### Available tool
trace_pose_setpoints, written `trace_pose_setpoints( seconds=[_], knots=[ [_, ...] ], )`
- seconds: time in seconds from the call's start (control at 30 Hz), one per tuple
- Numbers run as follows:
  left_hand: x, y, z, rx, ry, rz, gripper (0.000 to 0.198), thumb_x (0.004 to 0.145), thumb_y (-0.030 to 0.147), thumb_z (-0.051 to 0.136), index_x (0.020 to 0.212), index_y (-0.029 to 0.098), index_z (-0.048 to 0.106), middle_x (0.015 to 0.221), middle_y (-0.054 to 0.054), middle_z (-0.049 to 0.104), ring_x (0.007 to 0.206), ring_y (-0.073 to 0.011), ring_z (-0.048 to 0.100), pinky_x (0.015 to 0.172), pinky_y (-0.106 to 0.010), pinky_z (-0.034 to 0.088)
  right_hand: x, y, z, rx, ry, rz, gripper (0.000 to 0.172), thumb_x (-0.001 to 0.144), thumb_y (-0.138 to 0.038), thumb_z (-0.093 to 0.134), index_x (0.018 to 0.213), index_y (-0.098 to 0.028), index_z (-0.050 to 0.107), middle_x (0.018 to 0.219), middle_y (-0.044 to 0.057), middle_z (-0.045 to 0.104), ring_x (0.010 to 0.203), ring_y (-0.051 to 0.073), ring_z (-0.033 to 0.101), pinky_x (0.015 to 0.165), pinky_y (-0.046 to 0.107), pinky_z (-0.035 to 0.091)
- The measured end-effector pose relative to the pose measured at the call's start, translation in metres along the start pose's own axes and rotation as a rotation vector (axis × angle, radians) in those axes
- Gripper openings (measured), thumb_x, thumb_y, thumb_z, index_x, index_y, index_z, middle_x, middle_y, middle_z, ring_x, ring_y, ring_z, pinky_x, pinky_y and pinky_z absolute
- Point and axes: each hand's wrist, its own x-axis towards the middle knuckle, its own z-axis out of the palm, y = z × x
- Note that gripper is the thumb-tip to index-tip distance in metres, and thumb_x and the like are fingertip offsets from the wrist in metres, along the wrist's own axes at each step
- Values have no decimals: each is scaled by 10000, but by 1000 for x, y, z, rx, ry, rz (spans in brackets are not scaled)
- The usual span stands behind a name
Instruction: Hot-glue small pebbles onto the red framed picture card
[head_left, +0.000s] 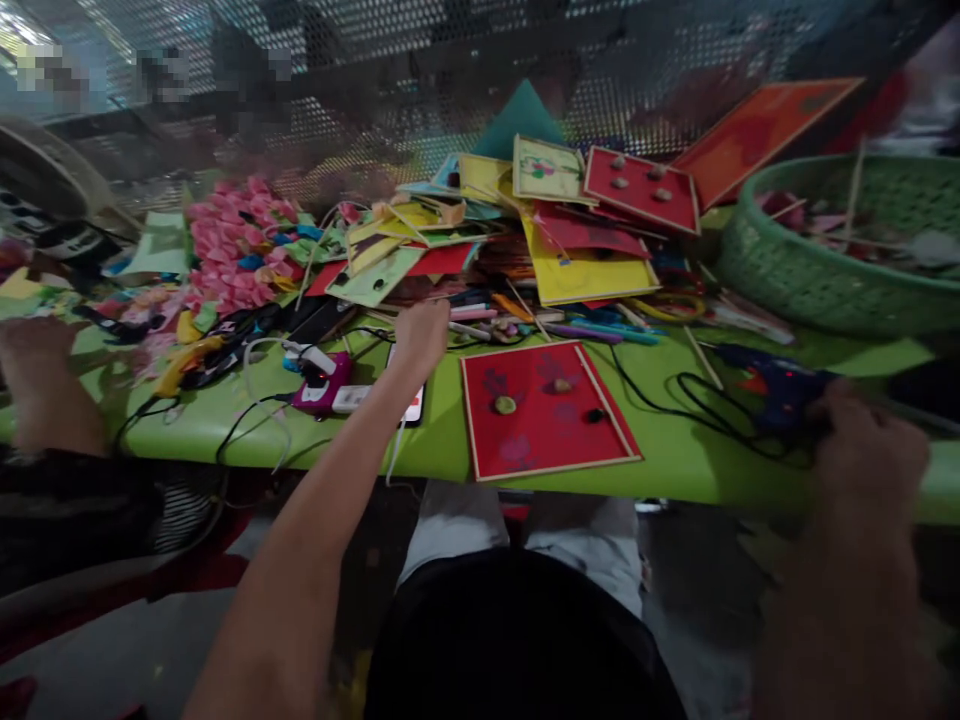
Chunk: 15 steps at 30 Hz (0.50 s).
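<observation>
My left hand (422, 338) is closed, knuckles up, at the near edge of the pile, just above a phone (412, 402). Anything inside its fingers is hidden. On the right, my right hand (870, 440) is closed at the rear of a dark blue hot glue gun (784, 393), its nozzle pointing left; the hand is somewhat blurred. Between my hands a red card (547, 430) lies flat, edged with thin sticks on some sides. A few small stones sit on it, and faint purple drawings show.
Framed cards (592, 270), several pens (600, 330) and sticks heap up behind. A green basket (825, 285) stands back right. Pink paper pieces (236, 245), a purple power strip (322, 385) and cords lie left. Another person's hand (41, 355) rests far left.
</observation>
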Motion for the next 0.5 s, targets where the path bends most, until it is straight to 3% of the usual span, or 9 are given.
trace_pose_setpoints(
  seconds=[0.13,0.27,0.4,0.5],
  knots=[
    [-14,0,-12,-243,202,20,252,885,180,562,1084,172,717,1118,-119,700,1042,-262,653,937,-372,484,5,12,1,113,-19,-94,264,833,-241,632,584,-157,652,518,3,489,526,133,414,564,333,304],
    [-39,10,-19,-773,312,65,191,830,198,647,1007,179,716,1027,-66,698,873,-170,652,852,-307,516,11,18,1,199,-47,-98,313,822,-289,645,533,-169,661,531,59,569,488,141,475,523,343,326],
    [-73,29,-14,-1482,98,32,275,799,299,716,1048,184,694,969,-46,720,820,-147,675,788,-293,541,12,15,1,321,43,-161,331,802,-385,650,530,-198,633,549,82,597,452,147,470,479,337,329],
    [-100,44,-4,-1825,-88,-92,332,755,321,776,1044,183,689,918,-42,724,809,-154,692,765,-292,543,5,10,-1,335,176,-234,395,782,-474,664,496,-236,532,514,67,550,429,145,448,457,334,299]
  ],
)
